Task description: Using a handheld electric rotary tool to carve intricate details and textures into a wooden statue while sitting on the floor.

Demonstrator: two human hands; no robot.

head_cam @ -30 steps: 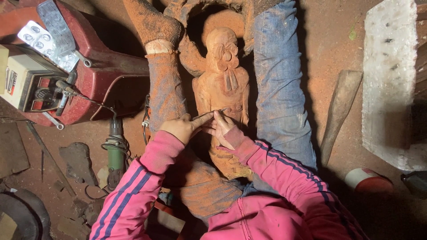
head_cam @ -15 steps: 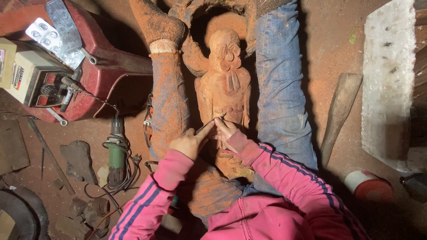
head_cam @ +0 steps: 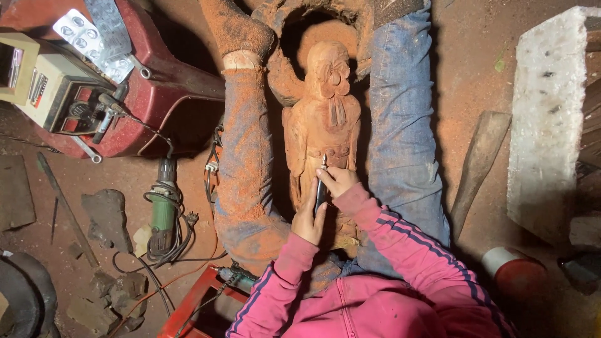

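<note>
A white block [head_cam: 551, 119] is seen at the right, and a red machine [head_cam: 150, 94] with a beige box [head_cam: 44, 87] on it at the left. Between the two legs [head_cam: 400, 125], a wooden figure [head_cam: 322, 125] is laid on its back, head away from the person, and everything around is covered with orange dust. A green grinder [head_cam: 163, 213] with its cable is lying on the floor left of the legs, and a wooden plank [head_cam: 479, 163] at the right.

The right hand [head_cam: 341, 183] is closed around a thin dark tool [head_cam: 321, 188], whose tip is placed on the lower body of the figure. The left hand [head_cam: 310, 219] is laid against the figure just below, half closed, touching the tool's lower end; whether it grips the tool cannot be told, since the view is dim there.

Several risks are judged from this. The figure is held only by the legs, so it could be turned by a hard push. The tip could be slipped off the grain and a wrong mark could be cut. The left hand is kept very near the tool, so it could be hurt if the tool is pulled back.
</note>
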